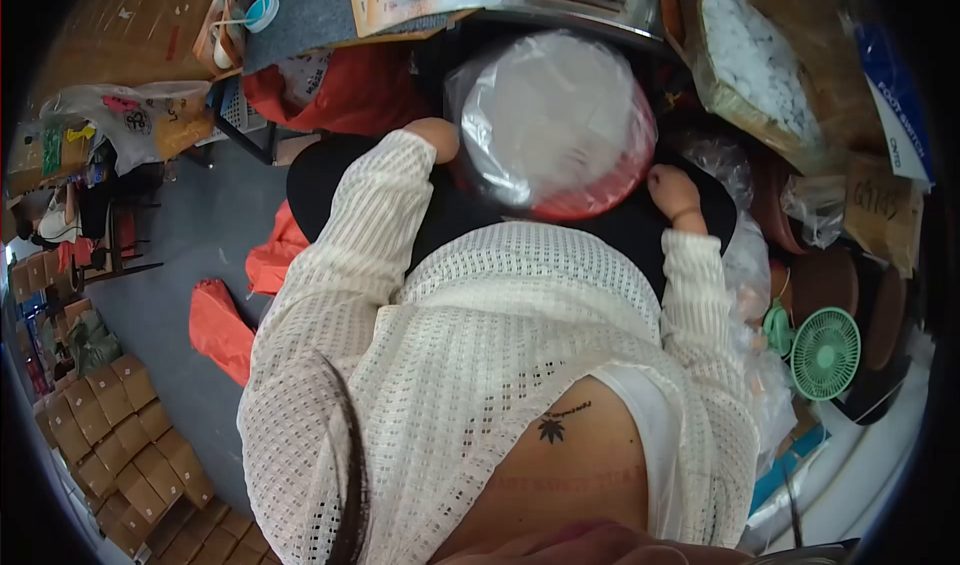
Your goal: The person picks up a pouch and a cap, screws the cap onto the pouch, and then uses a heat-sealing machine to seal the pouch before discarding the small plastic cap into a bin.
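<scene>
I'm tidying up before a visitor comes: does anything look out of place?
Possibly the crumpled red piece on the grey floor, to the person's left: it lies loose there, as if dropped. No spill is visible.

A big, round, red-sided container (557,115) with a pale greyish top, covered in shiny, crinkled clear plastic (484,130), sits over the person's black-clothed lap (440,215).
</scene>
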{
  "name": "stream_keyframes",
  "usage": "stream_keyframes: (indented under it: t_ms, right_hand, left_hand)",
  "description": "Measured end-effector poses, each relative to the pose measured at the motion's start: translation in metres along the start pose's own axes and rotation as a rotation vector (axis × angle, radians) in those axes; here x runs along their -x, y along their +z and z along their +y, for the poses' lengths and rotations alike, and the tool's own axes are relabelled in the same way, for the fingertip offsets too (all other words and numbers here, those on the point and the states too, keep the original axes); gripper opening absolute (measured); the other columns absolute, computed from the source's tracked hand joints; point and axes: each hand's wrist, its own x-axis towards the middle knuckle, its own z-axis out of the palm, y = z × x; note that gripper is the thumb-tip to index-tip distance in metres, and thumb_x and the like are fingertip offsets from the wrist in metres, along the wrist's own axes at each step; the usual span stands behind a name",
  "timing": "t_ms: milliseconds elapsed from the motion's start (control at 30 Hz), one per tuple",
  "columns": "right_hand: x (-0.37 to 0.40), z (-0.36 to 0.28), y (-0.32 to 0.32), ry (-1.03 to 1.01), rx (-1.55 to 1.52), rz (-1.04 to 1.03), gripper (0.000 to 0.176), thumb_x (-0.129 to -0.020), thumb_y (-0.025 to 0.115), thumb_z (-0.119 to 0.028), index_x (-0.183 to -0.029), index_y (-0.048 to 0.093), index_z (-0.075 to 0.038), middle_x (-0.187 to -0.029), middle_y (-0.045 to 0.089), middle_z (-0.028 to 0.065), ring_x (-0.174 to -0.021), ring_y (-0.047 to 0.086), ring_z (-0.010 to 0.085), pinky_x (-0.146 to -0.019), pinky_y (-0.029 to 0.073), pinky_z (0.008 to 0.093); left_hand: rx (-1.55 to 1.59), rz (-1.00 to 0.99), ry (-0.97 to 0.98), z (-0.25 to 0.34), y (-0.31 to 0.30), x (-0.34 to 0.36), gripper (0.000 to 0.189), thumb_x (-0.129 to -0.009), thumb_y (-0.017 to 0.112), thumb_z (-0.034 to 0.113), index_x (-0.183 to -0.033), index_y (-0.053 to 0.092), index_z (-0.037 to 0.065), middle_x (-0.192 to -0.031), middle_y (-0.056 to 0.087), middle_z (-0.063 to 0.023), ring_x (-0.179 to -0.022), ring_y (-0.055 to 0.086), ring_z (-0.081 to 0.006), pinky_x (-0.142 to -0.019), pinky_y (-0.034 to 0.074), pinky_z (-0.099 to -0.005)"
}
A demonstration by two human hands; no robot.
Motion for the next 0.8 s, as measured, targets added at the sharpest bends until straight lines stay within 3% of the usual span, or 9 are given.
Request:
stream_keyframes:
  t_ms: [100,167,233,267,367,433,567,633,800]
  right_hand:
    - [0.037,-0.048,-0.044,-0.140,-0.276,0.329,0.018,-0.092,0.063,-0.022,-0.098,0.074,-0.009,-0.099,0.072,0.0168,-0.091,0.068,0.0402,-0.082,0.056,0.0485]
    - [0.029,-0.083,-0.026,-0.312,-0.312,0.146,0.018,-0.091,0.066,-0.024,-0.097,0.075,-0.010,-0.098,0.073,0.0159,-0.096,0.068,0.0383,-0.089,0.055,0.0473]
    - [0.012,-0.103,-0.014,-0.509,-0.019,0.040,0.024,-0.089,0.069,-0.025,-0.107,0.074,-0.011,-0.111,0.072,0.0155,-0.109,0.067,0.0371,-0.099,0.052,0.0464]
    - [-0.002,-0.089,0.019,-0.450,0.199,0.295,0.040,-0.087,0.072,-0.026,-0.124,0.068,-0.010,-0.127,0.068,0.0160,-0.119,0.064,0.0376,-0.107,0.048,0.0468]
    - [-0.072,-0.062,-0.005,-0.171,0.201,0.380,0.056,-0.088,0.072,-0.032,-0.136,0.061,-0.004,-0.144,0.057,0.0204,-0.133,0.053,0.0412,-0.113,0.042,0.0484]
    - [-0.094,-0.070,-0.037,-0.058,0.184,0.313,0.057,-0.095,0.064,-0.041,-0.137,0.058,-0.003,-0.141,0.059,0.0214,-0.130,0.056,0.0407,-0.110,0.044,0.0507]
    - [-0.166,-0.033,-0.026,0.063,-0.157,0.114,0.063,-0.103,0.051,-0.051,-0.143,0.054,-0.003,-0.149,0.053,0.0246,-0.138,0.049,0.0398,-0.114,0.041,0.0465]
    - [-0.218,0.032,0.035,-0.005,-0.286,0.299,0.064,-0.103,0.049,-0.051,-0.147,0.051,-0.004,-0.154,0.050,0.0237,-0.145,0.043,0.0378,-0.118,0.037,0.0437]
    - [-0.189,-0.031,-0.047,0.187,-0.386,0.175,0.063,-0.105,0.044,-0.051,-0.149,0.049,-0.006,-0.156,0.049,0.0158,-0.147,0.040,0.0332,-0.120,0.036,0.0403]
  left_hand:
    - [0.457,0.408,0.524,0.068,-0.051,0.033,0.028,-0.097,0.057,0.022,-0.110,0.074,0.004,-0.107,0.071,-0.0225,-0.103,0.067,-0.0413,-0.090,0.054,-0.0446]
    - [0.463,0.257,0.611,0.092,-0.054,0.018,0.032,-0.097,0.054,0.018,-0.123,0.071,0.008,-0.128,0.067,-0.0191,-0.121,0.062,-0.0355,-0.105,0.048,-0.0468]
    - [-0.040,0.385,0.401,0.112,-0.046,-0.004,0.039,-0.098,0.054,0.020,-0.134,0.064,0.010,-0.144,0.057,-0.0155,-0.135,0.053,-0.0307,-0.115,0.036,-0.0531]
    - [-0.284,0.446,0.287,0.115,-0.044,-0.016,0.044,-0.098,0.054,0.020,-0.140,0.060,0.011,-0.152,0.052,-0.0136,-0.142,0.048,-0.0283,-0.121,0.030,-0.0563]
    - [-0.254,0.846,0.190,0.097,-0.066,-0.060,0.055,-0.098,0.053,0.022,-0.152,0.048,0.011,-0.163,0.038,-0.0090,-0.153,0.033,-0.0235,-0.125,0.012,-0.0638]
    - [-0.001,0.890,0.095,0.078,-0.073,-0.086,0.056,-0.098,0.057,0.028,-0.149,0.049,0.008,-0.157,0.045,-0.0143,-0.147,0.041,-0.0288,-0.123,0.024,-0.0596]
    - [0.483,0.390,0.151,0.051,-0.119,-0.104,0.056,-0.103,0.054,0.046,-0.141,0.056,0.005,-0.150,0.052,-0.0231,-0.140,0.047,-0.0391,-0.118,0.034,-0.0463]
    - [0.449,0.483,0.212,0.035,-0.101,-0.127,0.056,-0.103,0.052,0.050,-0.142,0.057,0.010,-0.153,0.051,-0.0197,-0.143,0.045,-0.0346,-0.118,0.035,-0.0451]
    - [0.719,0.685,0.267,0.011,-0.089,-0.142,0.046,-0.105,0.047,0.046,-0.130,0.063,0.010,-0.133,0.064,-0.0120,-0.125,0.059,-0.0275,-0.110,0.043,-0.0411]
